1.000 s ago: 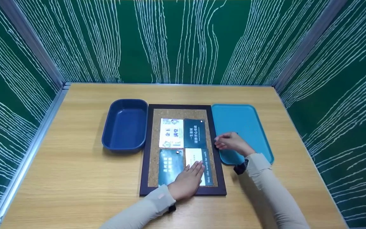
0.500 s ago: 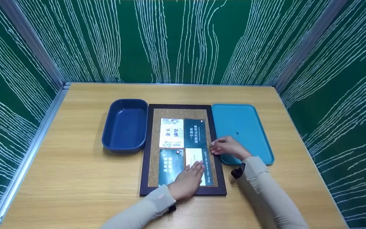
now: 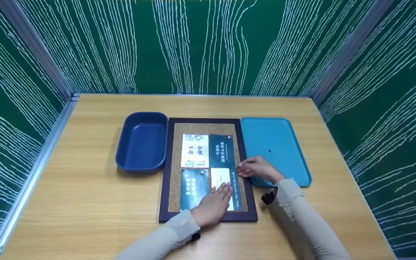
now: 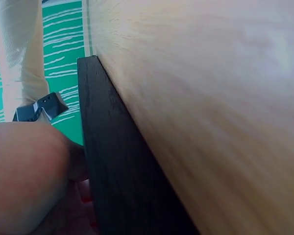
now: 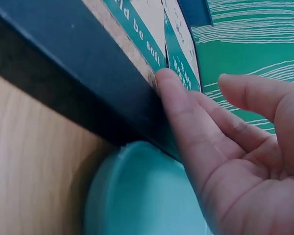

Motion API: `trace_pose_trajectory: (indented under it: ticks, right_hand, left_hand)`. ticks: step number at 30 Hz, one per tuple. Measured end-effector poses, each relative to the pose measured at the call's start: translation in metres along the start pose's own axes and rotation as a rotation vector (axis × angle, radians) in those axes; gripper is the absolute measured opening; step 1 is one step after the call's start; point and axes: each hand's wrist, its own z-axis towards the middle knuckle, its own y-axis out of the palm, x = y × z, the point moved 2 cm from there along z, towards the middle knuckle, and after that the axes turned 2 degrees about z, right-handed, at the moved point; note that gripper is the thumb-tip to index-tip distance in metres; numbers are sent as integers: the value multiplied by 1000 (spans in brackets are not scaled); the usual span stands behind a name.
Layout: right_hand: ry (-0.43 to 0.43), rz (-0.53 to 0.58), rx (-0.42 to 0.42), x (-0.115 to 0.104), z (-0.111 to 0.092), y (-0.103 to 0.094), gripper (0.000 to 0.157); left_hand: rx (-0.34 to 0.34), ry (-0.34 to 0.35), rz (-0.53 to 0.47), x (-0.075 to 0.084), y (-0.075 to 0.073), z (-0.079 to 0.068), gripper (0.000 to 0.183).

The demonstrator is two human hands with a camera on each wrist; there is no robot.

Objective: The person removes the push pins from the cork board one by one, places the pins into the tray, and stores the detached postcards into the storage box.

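A dark-framed cork board (image 3: 208,128) lies on the table with several printed cards on it. My left hand (image 3: 213,206) lies flat with straight fingers on the lower right card (image 3: 237,202), which is white and green. At that card's upper right corner, my right hand (image 3: 256,169) touches the board with its fingertips. In the right wrist view, the fingers (image 5: 179,110) reach over the frame and the thumb stands apart from them; nothing shows between. Pins hold the white card (image 3: 195,151), the dark green card (image 3: 221,151) and the teal card (image 3: 194,186).
A deep blue bin (image 3: 143,144) stands against the board's left side. On the right, a turquoise tray (image 3: 280,133) holds one small dark pin (image 3: 269,150). Green walls with white lines enclose the wooden table (image 3: 85,180).
My right hand has moved left from the turquoise tray's edge onto the board, at the lower right card's corner. The left hand has stayed in place.
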Motion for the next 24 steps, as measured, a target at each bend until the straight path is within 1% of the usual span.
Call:
trace_pose_trajectory:
  ticks: [4,9,14,19,24]
  right_hand:
    - [11,44,20,0,-2,3,35]
    - [-3,119,7,2,-2,5,39]
    - [38,209,35,7,0,6,39]
    - [62,259,53,8,-1,5,39]
    - [68,282,72,7,-4,5,38]
  left_hand:
    - [2,-2,10,0,1,1,50]
    - [-1,-17,14,0,1,2,50]
    - [-25,-23,6,0,0,2,51]
    - [-48,-25,-15,0,-2,1,51]
    - [-43,-22,-17,1,-3,1,51]
